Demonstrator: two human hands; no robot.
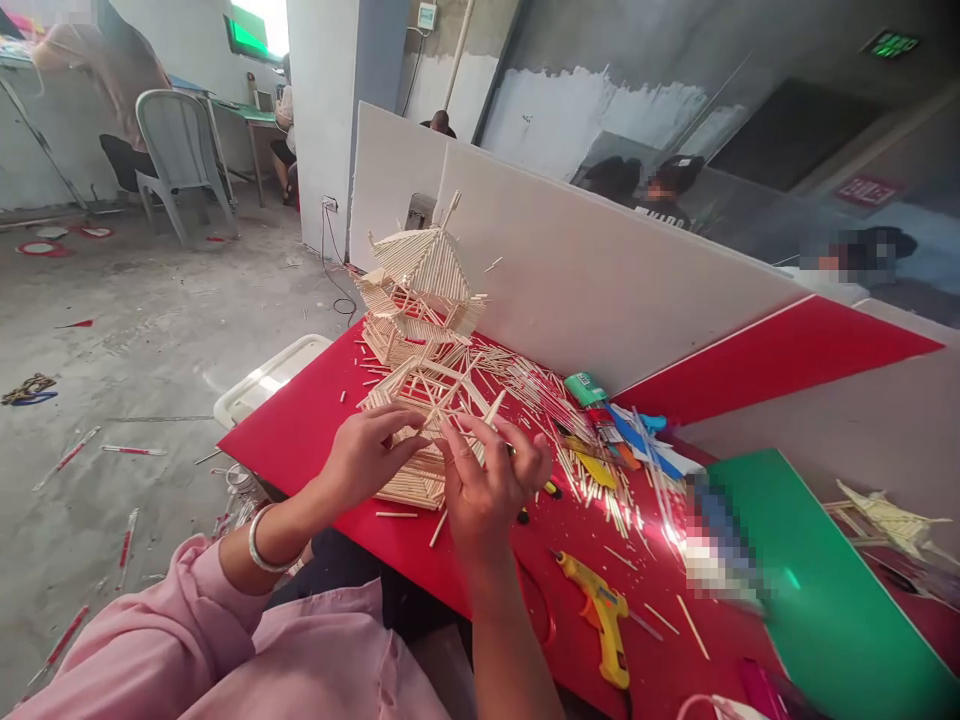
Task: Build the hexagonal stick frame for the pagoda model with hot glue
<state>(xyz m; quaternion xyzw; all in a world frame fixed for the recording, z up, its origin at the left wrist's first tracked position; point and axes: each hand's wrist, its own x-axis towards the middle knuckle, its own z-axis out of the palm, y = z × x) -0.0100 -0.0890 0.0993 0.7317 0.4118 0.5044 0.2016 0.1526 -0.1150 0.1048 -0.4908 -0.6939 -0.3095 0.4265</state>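
Note:
My left hand (367, 455), with a white bangle on the wrist, pinches thumb and fingers together over a partly built model roof (412, 485) made of thin wooden sticks. Facing it, my right hand (491, 470) is also pinched, its fingertips almost meeting the left ones. Whatever lies between the fingertips is too small to make out. A pale stick (491, 408) slants up beside my right fingers; I cannot tell whether they hold it. Behind both hands stands a tiered stick pavilion (424, 265). Yellow and black tool parts (553, 490) peek out beside my right hand.
A yellow glue gun (604, 615) lies on the red tabletop (292, 430). Loose sticks (525, 385), a green-capped container (585, 390) and blue and yellow tools are to the right. White partition boards (547, 260) stand behind. A green board (817, 560) is at the right.

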